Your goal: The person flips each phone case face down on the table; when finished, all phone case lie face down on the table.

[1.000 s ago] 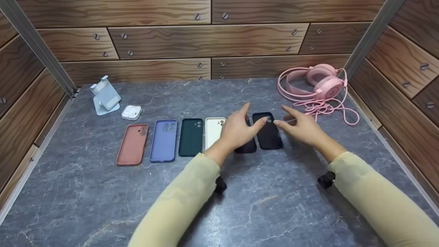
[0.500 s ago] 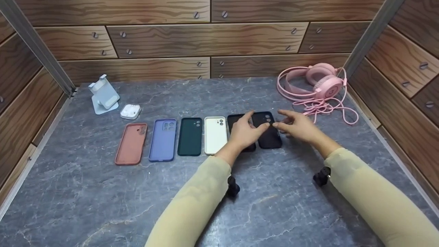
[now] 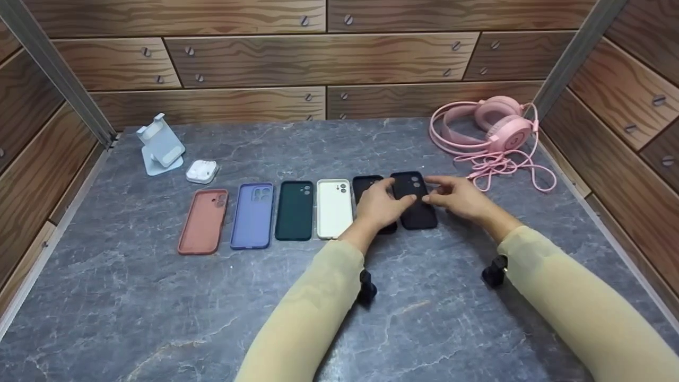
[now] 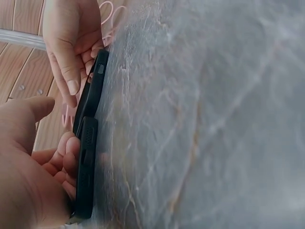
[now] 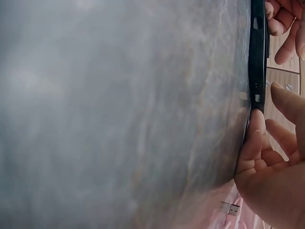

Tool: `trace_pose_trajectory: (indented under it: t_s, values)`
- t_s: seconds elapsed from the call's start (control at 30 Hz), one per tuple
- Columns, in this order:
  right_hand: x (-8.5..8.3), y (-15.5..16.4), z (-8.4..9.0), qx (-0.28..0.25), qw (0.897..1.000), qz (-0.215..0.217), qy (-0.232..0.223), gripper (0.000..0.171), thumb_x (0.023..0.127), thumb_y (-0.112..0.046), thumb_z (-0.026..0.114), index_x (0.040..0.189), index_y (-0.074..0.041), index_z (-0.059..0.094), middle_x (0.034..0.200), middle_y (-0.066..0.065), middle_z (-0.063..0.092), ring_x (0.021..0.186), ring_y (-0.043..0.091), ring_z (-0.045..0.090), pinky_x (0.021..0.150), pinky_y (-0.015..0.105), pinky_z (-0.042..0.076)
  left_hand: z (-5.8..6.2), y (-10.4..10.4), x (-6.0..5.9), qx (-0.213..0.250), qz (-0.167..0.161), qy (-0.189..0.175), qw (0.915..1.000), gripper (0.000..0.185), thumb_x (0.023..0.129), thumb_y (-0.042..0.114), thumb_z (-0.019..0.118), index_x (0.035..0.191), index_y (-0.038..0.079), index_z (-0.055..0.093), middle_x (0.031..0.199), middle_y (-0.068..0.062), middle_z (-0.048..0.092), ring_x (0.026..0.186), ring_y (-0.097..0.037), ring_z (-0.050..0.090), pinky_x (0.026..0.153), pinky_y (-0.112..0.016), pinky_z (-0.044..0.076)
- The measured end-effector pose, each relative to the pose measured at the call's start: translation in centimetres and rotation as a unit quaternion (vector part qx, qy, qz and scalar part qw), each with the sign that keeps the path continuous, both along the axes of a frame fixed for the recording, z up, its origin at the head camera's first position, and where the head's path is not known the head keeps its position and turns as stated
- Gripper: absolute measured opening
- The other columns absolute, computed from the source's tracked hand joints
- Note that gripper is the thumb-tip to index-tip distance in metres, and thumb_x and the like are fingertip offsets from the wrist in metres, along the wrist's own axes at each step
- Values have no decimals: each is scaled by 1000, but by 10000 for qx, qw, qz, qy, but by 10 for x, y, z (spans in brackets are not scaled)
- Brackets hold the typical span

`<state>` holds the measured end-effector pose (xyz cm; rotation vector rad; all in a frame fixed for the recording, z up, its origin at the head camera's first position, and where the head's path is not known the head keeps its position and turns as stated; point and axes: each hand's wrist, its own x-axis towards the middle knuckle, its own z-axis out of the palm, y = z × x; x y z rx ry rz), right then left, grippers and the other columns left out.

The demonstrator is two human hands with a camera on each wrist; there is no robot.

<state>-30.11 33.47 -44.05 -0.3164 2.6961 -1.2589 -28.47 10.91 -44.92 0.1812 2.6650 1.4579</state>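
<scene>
Two black phone cases lie side by side at the right end of a row on the table. My left hand (image 3: 379,206) is over the left black case (image 3: 365,183), covering much of it. In the left wrist view its bent fingers rest on that case (image 4: 86,167), and the thumb stands apart. The right black case (image 3: 418,215) is slightly turned, close beside it. My right hand (image 3: 459,197) is at that case's right edge; in the right wrist view the fingertips (image 5: 257,119) touch its corner, while the thumb is raised away from them.
Leftward in the row lie white (image 3: 334,212), dark green (image 3: 294,212), purple (image 3: 252,217) and pink (image 3: 203,223) phone cases. Behind them stand a pale phone stand (image 3: 162,146) and boxed white earphones (image 3: 202,171). Pink headphones (image 3: 506,132) with a coiled cable lie back right. Wood-patterned walls enclose the table.
My left hand has moved right from beside the white case, uncovering it, onto the left black case. My right hand has lowered slightly and its fingers have come to the right black case's edge.
</scene>
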Motion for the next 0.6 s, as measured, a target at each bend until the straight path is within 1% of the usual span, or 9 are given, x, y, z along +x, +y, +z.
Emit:
trace_pose_trajectory:
  t_s: [0.1,0.23,0.3,0.43,0.6]
  values:
    - [-1,-1,-2,-34,10000,0,48,60,97,-12,77,149,8,55,98,12,72,72,5,57,59,20,46,-1,1,-1,-152,46,-12,9999,67,97,47,76,153,13,59,123,-4,72,109,-17,67,99,-36,53]
    - [-3,-1,-4,-54,10000,-17,76,59,96,-10,78,148,9,55,97,11,71,72,6,55,59,20,44,-3,3,-3,-398,126,4,9991,65,97,47,77,151,15,61,134,-3,70,120,-19,66,104,-38,51]
    - [-3,0,-5,-73,10000,-40,28,60,97,-10,78,149,8,55,97,12,70,72,6,54,60,20,44,-4,4,-4,-508,182,-9,9985,65,96,47,78,150,16,62,135,-3,70,121,-20,66,104,-38,51]
    - [-5,3,-9,-69,9999,-101,-38,60,97,-10,78,150,7,54,98,13,70,71,6,54,59,20,44,-6,8,-5,-782,305,-55,9965,64,95,48,80,149,19,64,142,-1,67,129,-20,63,106,-38,50]
    - [-5,3,-9,-41,9999,-96,16,60,96,-9,78,149,7,55,97,13,69,71,6,55,60,19,44,-7,11,-7,-1124,369,12,9930,61,95,42,82,149,22,64,139,1,69,126,-20,65,104,-39,51]
